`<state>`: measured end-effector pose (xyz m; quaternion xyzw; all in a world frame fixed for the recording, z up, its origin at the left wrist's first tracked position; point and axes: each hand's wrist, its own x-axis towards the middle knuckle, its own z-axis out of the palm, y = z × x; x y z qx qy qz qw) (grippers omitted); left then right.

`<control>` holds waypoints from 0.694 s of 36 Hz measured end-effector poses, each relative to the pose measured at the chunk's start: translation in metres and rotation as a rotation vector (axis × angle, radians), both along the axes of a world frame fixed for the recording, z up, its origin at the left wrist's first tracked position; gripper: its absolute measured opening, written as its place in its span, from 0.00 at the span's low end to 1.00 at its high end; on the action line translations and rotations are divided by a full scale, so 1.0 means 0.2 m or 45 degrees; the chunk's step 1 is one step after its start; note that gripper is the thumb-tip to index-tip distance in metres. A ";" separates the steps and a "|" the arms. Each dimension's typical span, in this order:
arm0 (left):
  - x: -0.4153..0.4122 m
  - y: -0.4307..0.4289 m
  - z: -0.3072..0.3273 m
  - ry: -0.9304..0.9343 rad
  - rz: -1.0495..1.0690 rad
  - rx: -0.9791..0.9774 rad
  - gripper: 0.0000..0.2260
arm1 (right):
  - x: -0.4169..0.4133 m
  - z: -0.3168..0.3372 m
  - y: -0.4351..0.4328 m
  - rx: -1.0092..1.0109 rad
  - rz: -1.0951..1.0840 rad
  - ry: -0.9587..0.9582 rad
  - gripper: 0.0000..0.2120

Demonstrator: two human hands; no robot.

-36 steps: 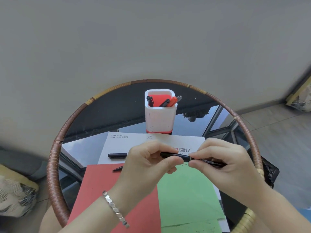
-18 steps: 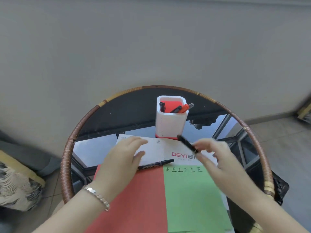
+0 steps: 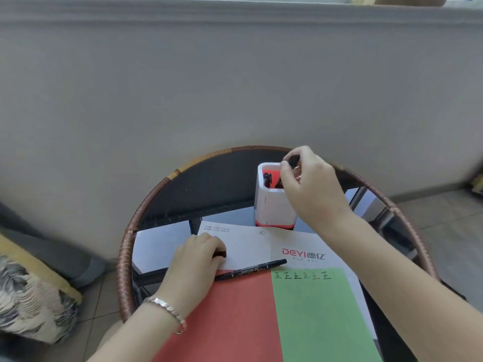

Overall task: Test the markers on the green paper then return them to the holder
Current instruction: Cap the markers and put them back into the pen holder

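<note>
My right hand is over the white holder with the red inside, fingers shut on a black marker whose lower end is inside the holder. Other markers stand in the holder. My left hand rests on the white sheet, closed over a short black marker or cap that peeks out from under the fingers. Another black marker lies across the top edge of the red paper. The green paper carries a row of several written characters near its top.
Everything sits on a round glass table with a woven rattan rim. A grey wall stands close behind it. A patterned cushion lies at the lower left, and tiled floor shows on the right.
My right hand has carried the black marker from above the papers up into the holder. My left hand has slid left onto the black piece on the white sheet. The view has tilted.
</note>
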<state>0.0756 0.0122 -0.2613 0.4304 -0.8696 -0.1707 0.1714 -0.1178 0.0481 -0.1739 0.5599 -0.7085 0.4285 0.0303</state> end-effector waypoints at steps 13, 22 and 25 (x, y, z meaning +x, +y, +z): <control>0.09 0.04 0.06 0.665 0.200 0.179 0.08 | 0.07 -0.15 0.22 0.005 0.286 0.433 0.10; 0.12 0.09 0.04 0.744 0.263 0.276 0.10 | 0.14 -0.47 0.27 0.443 0.536 0.699 0.12; 0.13 0.10 0.03 0.746 0.270 0.294 0.10 | 0.13 -0.51 0.26 0.413 0.493 0.671 0.09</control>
